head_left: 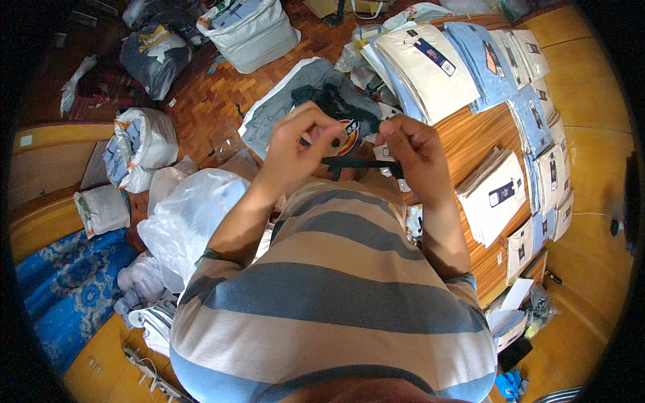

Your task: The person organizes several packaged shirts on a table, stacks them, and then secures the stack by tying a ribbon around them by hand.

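I am watching through the head camera, and the left hand (pixel 295 144) has its fingers curled inward, while the right hand (pixel 418 144) is bent in a similar way with the thumb near the fingertips. The black strip (pixel 356 162) lies crosswise below the gap between them, its right end meeting the right hand; whether either grip is clenched on it, I cannot tell. Just beyond the hands I see a grey bundle (pixel 265 114) with a dark cloth (pixel 329 94) upon it. To the right is the wooden tabletop (pixel 447 134), which carries folded cream garments (pixel 403 64), light-blue garments (pixel 480 67) and, nearer to me, a cream stack (pixel 487 218) with dark labels. On the left, a clear plastic bag (pixel 195 208) is near the left forearm. Farther away, a white sack (pixel 259 43) stands on the parquet floor (pixel 208 94).
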The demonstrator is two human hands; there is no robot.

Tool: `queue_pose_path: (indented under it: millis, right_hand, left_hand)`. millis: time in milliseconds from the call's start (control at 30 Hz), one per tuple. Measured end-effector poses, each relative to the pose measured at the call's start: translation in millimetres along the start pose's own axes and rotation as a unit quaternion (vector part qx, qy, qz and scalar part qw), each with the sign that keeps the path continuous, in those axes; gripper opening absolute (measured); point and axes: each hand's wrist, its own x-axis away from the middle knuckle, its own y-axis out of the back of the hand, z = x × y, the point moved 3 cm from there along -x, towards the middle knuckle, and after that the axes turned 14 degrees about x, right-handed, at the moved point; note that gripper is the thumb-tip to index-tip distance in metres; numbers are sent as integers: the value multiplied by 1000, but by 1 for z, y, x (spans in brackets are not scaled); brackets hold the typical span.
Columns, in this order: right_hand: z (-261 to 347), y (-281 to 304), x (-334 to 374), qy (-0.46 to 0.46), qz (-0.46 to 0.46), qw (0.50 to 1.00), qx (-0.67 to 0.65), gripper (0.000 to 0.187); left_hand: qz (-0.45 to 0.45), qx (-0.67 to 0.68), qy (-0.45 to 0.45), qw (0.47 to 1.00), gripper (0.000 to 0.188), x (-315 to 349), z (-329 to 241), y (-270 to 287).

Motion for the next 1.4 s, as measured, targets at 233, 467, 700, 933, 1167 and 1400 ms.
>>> queue_pose_path:
  millis: [233,467,700,933,1167,1400]
  right_hand:
    - [-6,11,-8,-29,-4,999,-24,32]
    - [-7,5,-12,-47,42,988,-143,30]
    - [-15,12,-16,-22,39,996,-77,33]
    - [-20,19,-11,-26,48,998,-15,34]
    - [-31,16,-4,-6,28,999,47,36]
    - [-14,13,1,-23,46,995,90,33]
  left_hand:
    - [60,196,175,963,23,-11,5,-6]
    - [56,337,249,906,25,-19,21,-35]
    - [57,156,230,959,14,-29,12,-23]
    - [75,-213,-83,971,6,-46,-14,-15]
    - [145,-387,-183,892,12,-48,-20,-11]
    - [173,-410,-200,873,19,-45,-15,0]
